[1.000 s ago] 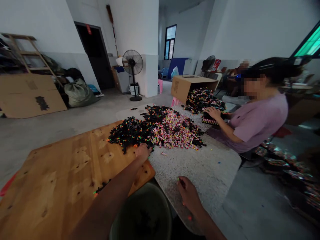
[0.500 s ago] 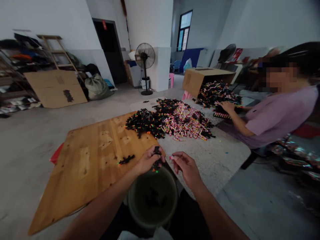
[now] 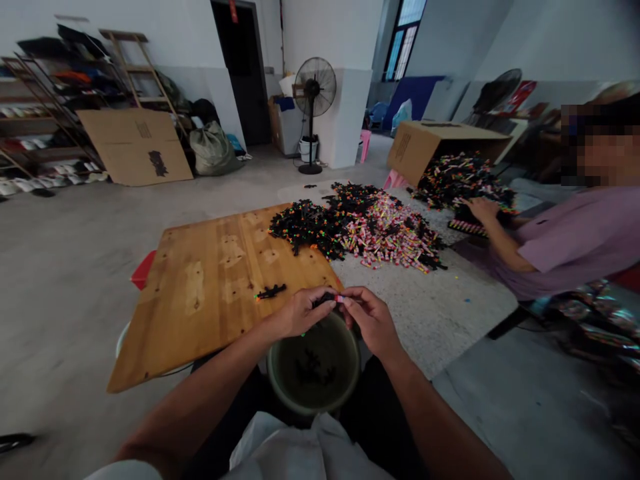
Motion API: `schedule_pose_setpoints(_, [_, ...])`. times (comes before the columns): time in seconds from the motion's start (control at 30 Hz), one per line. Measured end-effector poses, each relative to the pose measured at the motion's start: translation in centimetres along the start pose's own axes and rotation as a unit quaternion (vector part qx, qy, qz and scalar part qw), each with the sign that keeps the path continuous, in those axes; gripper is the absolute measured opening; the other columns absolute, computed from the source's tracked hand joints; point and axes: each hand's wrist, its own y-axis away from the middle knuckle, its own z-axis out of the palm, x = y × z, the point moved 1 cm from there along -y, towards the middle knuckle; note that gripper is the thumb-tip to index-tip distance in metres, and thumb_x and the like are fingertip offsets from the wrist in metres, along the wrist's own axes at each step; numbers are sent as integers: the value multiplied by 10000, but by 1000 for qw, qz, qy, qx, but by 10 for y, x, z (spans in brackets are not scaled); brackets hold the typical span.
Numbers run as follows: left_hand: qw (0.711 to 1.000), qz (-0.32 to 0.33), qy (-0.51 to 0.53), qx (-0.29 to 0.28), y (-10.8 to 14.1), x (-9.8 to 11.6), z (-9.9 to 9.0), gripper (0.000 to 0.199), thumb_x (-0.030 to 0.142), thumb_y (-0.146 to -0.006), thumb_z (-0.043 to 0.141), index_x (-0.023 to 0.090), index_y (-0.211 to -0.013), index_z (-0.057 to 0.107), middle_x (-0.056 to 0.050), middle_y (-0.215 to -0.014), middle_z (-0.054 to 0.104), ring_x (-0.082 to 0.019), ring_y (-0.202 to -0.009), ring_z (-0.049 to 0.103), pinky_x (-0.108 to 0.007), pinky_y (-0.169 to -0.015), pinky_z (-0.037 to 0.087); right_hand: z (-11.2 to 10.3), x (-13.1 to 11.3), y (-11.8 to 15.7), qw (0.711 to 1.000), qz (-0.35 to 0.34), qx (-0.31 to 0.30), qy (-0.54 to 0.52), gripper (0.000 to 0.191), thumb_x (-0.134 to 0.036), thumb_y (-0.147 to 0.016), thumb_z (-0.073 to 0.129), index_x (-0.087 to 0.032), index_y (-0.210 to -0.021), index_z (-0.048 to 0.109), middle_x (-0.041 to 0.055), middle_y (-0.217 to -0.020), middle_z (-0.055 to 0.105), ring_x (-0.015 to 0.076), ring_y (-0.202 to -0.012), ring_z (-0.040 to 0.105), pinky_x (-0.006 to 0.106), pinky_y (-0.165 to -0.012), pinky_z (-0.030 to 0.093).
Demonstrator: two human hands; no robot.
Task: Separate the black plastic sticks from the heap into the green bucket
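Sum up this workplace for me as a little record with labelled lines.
Left hand: holding a black piece
Right hand: pinching a small pink piece, at or very near the black one
Bucket: between the knees, dark pieces inside
Heap: black and pink pieces, across wooden board and grey table
Co-worker: at right, purple top
Background: standing fan, cardboard box

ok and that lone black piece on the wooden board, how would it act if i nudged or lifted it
The black piece is probably light, being small beside the left hand. Its uneven outline suggests sliding rather than rolling on the flat wooden board. It looks straight and rigid, so it likely wouldn't flop.
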Motion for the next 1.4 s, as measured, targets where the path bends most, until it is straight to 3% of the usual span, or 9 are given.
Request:
schedule_pose_setpoints(0.2, [999, 21, -39, -23, 3, 9, -6, 314, 381, -1047, 524, 175, -1234, 670, -68, -1109, 758, -182, -998, 699, -277, -890, 535, -7, -1, 9, 998, -24, -38, 37, 274, -468, -963, 669, -227, -1087, 705, -5, -744, 651, 142, -628, 586, 272, -607, 498])
schedule_pose_setpoints(0.47, [997, 8, -64, -49, 8, 23, -8, 316, 387, -1047, 533, 180, -1242, 672, -58, -1052, 757, -166, -927, 690, -262, -867, 531, -15, -8, 14, 986, -78, -58, 139, 182, -363, -977, 651, -242, -1078, 742, 59, -999, 735, 183, -843, 675, 292, -744, 536])
schedule_pose_setpoints(0.77, [991, 14, -81, -103, 5, 29, -7, 294, 419, -1045, 538, 169, -1029, 693, -21, -893, 724, -134, -776, 642, -214, -741, 478, -18, -22, 11, 991, -15, -88, 103, 152, -360, -915, 695, -224, -978, 727, 12, -770, 683, 157, -686, 625, 259, -613, 487])
schedule_pose_setpoints(1.17, [988, -13, -73, -133, 6, 18, 3, 351, 461, -1016, 557, 150, -872, 634, 29, -699, 560, -106, -643, 515, -193, -577, 364, -22, -39, 6, 968, -43, -171, 176, 107, -279, -937, 629, -218, -978, 707, 7, -880, 728, 150, -769, 644, 254, -713, 486])
schedule_pose_setpoints(1.4, [984, -28, -131, -119, 11, 5, 13, 381, 473, -1052, 475, 169, -972, 691, -38, -846, 728, -164, -755, 661, -221, -676, 489, -15, -25, 8, 967, -65, -136, 205, 115, -259, -953, 627, -219, -1020, 713, 16, -960, 745, 165, -891, 671, 269, -835, 500])
